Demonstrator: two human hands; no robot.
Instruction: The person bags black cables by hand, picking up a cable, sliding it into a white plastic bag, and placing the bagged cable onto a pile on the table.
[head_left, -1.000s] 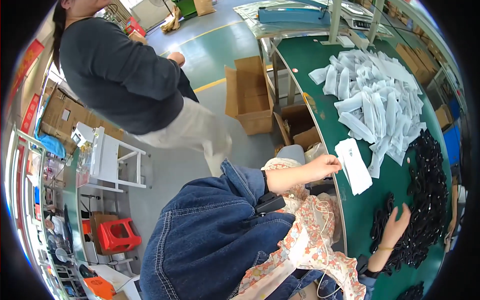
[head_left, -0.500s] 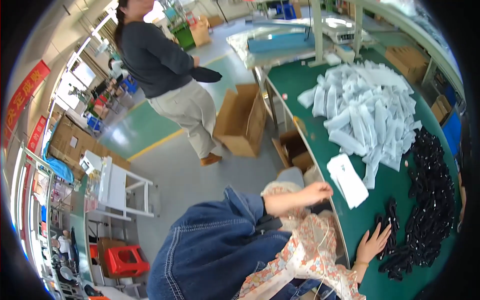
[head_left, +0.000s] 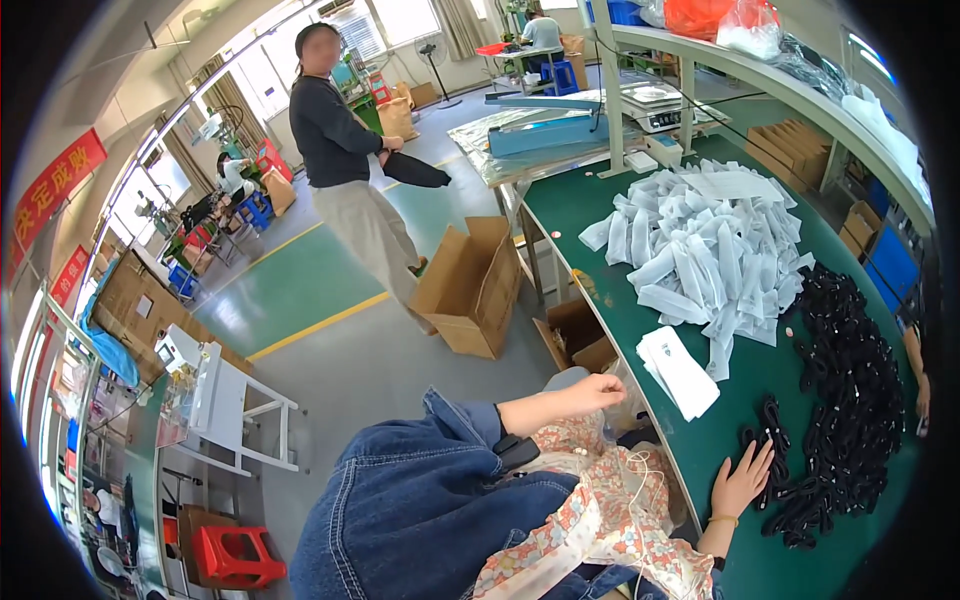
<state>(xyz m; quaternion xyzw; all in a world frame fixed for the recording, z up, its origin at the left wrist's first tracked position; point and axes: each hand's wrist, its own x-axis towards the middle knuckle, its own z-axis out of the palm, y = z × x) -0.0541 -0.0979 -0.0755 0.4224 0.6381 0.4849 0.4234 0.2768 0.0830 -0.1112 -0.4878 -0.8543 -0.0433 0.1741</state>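
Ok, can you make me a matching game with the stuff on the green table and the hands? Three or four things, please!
Things:
1. right hand
2. left hand
3. white packets
4. cardboard box

Places:
A. on the floor, open
B. heaped at the far part of the green table
C. off the table's edge, above the lap
D. flat on the table, touching the black cords

Pairs: 1-D, 2-C, 3-B, 4-A
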